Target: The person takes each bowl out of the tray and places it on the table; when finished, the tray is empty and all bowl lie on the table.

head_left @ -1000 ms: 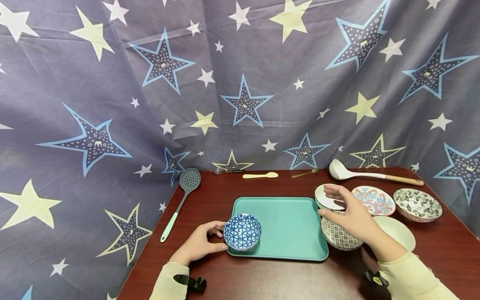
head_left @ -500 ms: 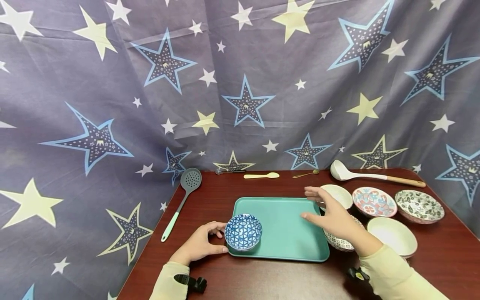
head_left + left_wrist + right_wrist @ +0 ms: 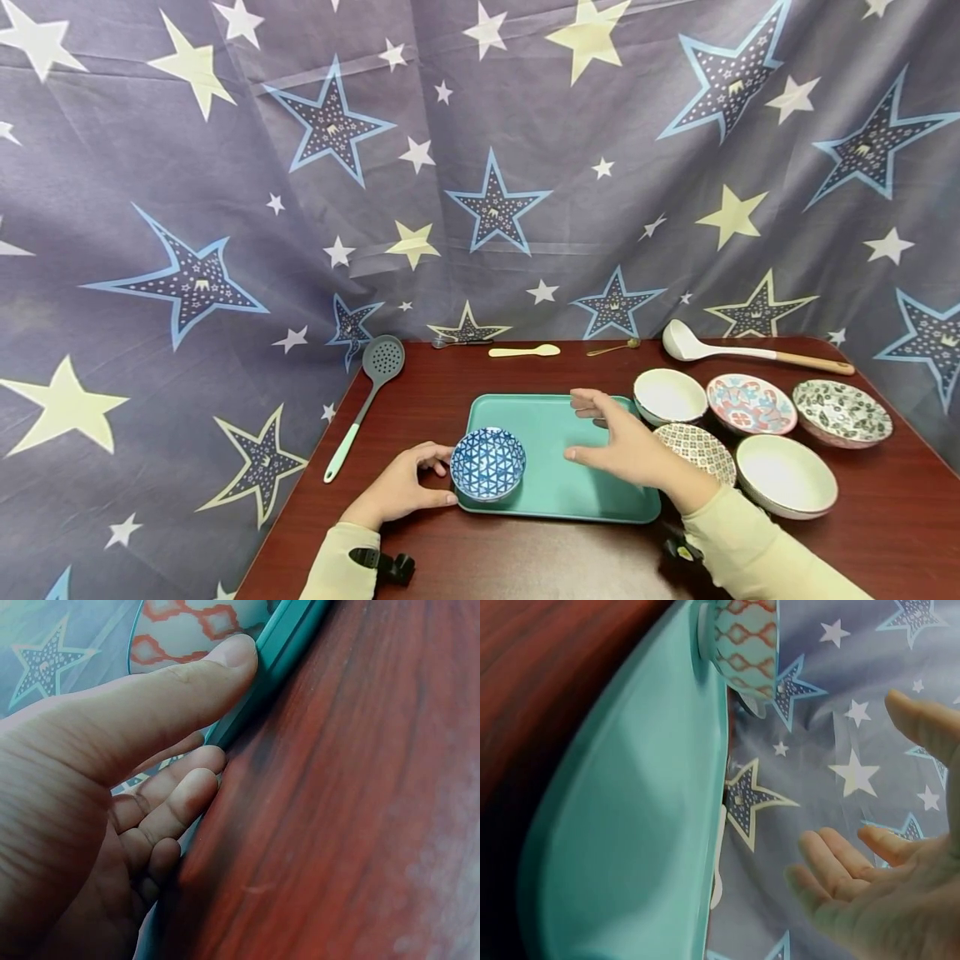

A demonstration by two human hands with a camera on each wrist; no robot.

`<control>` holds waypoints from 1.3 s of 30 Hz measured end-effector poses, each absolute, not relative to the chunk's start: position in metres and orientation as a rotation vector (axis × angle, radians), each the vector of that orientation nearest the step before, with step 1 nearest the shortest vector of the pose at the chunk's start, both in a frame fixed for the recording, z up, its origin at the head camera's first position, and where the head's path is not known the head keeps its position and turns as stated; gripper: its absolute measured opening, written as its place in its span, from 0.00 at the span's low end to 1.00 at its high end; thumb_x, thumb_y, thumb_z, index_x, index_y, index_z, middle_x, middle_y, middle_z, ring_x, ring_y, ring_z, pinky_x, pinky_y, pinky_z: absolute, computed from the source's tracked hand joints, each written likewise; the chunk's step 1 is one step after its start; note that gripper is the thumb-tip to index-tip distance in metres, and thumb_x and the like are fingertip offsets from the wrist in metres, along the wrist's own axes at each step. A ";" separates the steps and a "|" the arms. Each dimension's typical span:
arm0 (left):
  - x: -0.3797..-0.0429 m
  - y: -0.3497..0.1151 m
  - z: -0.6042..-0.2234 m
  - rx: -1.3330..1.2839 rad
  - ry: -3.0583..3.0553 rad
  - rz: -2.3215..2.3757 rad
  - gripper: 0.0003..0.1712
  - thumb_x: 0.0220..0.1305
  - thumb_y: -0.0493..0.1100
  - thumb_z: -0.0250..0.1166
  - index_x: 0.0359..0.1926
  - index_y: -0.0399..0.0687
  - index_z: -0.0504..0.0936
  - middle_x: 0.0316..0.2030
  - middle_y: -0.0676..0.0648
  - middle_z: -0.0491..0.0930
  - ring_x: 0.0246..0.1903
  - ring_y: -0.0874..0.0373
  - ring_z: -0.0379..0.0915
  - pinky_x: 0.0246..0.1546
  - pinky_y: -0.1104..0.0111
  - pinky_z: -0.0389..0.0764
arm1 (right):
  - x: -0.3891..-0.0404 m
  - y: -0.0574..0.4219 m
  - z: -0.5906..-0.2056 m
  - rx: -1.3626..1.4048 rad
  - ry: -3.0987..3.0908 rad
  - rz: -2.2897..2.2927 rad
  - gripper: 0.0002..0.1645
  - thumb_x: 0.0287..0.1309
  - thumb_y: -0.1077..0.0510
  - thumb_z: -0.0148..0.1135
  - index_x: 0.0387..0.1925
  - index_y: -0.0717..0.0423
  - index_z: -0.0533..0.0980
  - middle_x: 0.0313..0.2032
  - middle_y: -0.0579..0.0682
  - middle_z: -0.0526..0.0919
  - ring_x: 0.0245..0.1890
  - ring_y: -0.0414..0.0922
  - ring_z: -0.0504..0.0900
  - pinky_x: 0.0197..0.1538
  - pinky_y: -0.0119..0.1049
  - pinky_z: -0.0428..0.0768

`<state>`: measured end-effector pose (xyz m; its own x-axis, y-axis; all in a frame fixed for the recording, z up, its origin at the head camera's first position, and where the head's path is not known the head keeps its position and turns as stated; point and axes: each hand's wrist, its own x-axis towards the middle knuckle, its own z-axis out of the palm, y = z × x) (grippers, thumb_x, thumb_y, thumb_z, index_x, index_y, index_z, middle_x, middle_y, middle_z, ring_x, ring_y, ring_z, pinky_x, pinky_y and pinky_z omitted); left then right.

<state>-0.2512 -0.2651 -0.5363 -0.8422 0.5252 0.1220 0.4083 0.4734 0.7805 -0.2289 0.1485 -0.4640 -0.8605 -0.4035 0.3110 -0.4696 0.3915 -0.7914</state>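
A small bowl [image 3: 488,464], blue and white triangles inside and an orange-red pattern outside, stands on the left end of the teal tray [image 3: 556,492]. My left hand [image 3: 399,486] lies beside that bowl at the tray's left edge, thumb and fingers spread apart. In the left wrist view, the thumb [image 3: 180,686] overlaps the bowl's outer wall [image 3: 214,624] and the tray rim, with the other fingers loosely bent below. Over the right half of the tray hovers my right hand [image 3: 626,446], fingers apart and nothing in them; the right wrist view shows the bowl [image 3: 746,645] well away from it.
Right of the tray stand a white bowl [image 3: 670,395], a brown-patterned bowl [image 3: 701,450], a pink-and-blue bowl [image 3: 750,402], a leaf-patterned bowl [image 3: 842,412] and a cream bowl [image 3: 786,473]. A ladle [image 3: 738,352] and small spoons line the back edge; a skimmer [image 3: 371,392] lies left.
My right hand has moved left from above the bowls at the right to over the tray, uncovering the white and brown-patterned bowls. The left hand and blue bowl have stayed put.
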 end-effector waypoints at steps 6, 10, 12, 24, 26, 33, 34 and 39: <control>-0.253 -0.266 -0.537 0.842 2.601 1.266 0.36 0.53 0.55 0.84 0.63 0.64 0.82 0.50 0.58 0.81 0.46 0.57 0.78 0.51 0.64 0.79 | -0.232 0.132 -0.469 0.826 -2.614 1.515 0.52 0.55 0.52 0.81 0.75 0.58 0.64 0.65 0.58 0.77 0.65 0.60 0.76 0.68 0.61 0.71; -0.253 -0.267 -0.538 0.832 2.602 1.247 0.36 0.52 0.57 0.84 0.63 0.66 0.82 0.51 0.59 0.81 0.46 0.58 0.78 0.52 0.66 0.78 | -0.233 0.122 -0.471 0.850 -2.657 1.515 0.55 0.54 0.47 0.82 0.76 0.57 0.63 0.66 0.56 0.76 0.66 0.58 0.76 0.68 0.60 0.71; -0.253 -0.266 -0.537 0.827 2.597 1.246 0.36 0.52 0.57 0.84 0.62 0.67 0.82 0.51 0.59 0.81 0.47 0.58 0.78 0.53 0.66 0.78 | -0.234 0.118 -0.472 0.864 -2.666 1.520 0.55 0.54 0.46 0.82 0.76 0.57 0.63 0.67 0.56 0.75 0.66 0.58 0.76 0.69 0.60 0.71; -0.253 -0.266 -0.537 0.814 2.584 1.251 0.36 0.51 0.57 0.85 0.62 0.67 0.83 0.51 0.59 0.81 0.47 0.57 0.77 0.53 0.65 0.77 | -0.239 0.099 -0.483 0.969 -2.655 1.638 0.59 0.48 0.54 0.86 0.77 0.58 0.62 0.67 0.59 0.74 0.67 0.63 0.74 0.68 0.62 0.70; -0.253 -0.266 -0.537 0.812 2.587 1.251 0.36 0.50 0.57 0.85 0.61 0.68 0.83 0.51 0.59 0.81 0.47 0.57 0.77 0.53 0.66 0.77 | -0.240 0.095 -0.486 0.996 -2.652 1.647 0.61 0.46 0.53 0.87 0.77 0.59 0.61 0.67 0.62 0.73 0.67 0.64 0.74 0.68 0.62 0.70; -0.253 -0.266 -0.537 0.818 2.589 1.253 0.36 0.51 0.57 0.85 0.61 0.67 0.83 0.50 0.59 0.81 0.47 0.57 0.77 0.53 0.66 0.78 | -0.244 0.076 -0.496 1.053 -2.671 1.644 0.67 0.41 0.48 0.89 0.77 0.62 0.60 0.68 0.65 0.72 0.66 0.63 0.74 0.67 0.60 0.72; -0.253 -0.266 -0.537 0.820 2.590 1.252 0.36 0.51 0.57 0.85 0.61 0.67 0.83 0.50 0.59 0.81 0.47 0.58 0.77 0.53 0.66 0.78 | -0.245 0.074 -0.497 1.058 -2.686 1.626 0.68 0.40 0.47 0.89 0.78 0.62 0.60 0.69 0.65 0.71 0.66 0.62 0.74 0.68 0.60 0.72; -0.254 -0.266 -0.538 0.831 2.593 1.246 0.36 0.51 0.57 0.85 0.61 0.67 0.83 0.51 0.59 0.81 0.47 0.58 0.78 0.53 0.66 0.78 | -0.247 0.065 -0.502 1.064 -2.753 1.521 0.73 0.37 0.42 0.90 0.79 0.61 0.59 0.72 0.59 0.69 0.68 0.55 0.72 0.69 0.57 0.70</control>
<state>-0.2536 -0.2662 -0.5380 -0.8361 0.5388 0.1027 0.4170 0.5027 0.7572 -0.2473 0.0646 -0.5016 -0.7804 -0.6085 0.1439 -0.4458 0.3802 -0.8104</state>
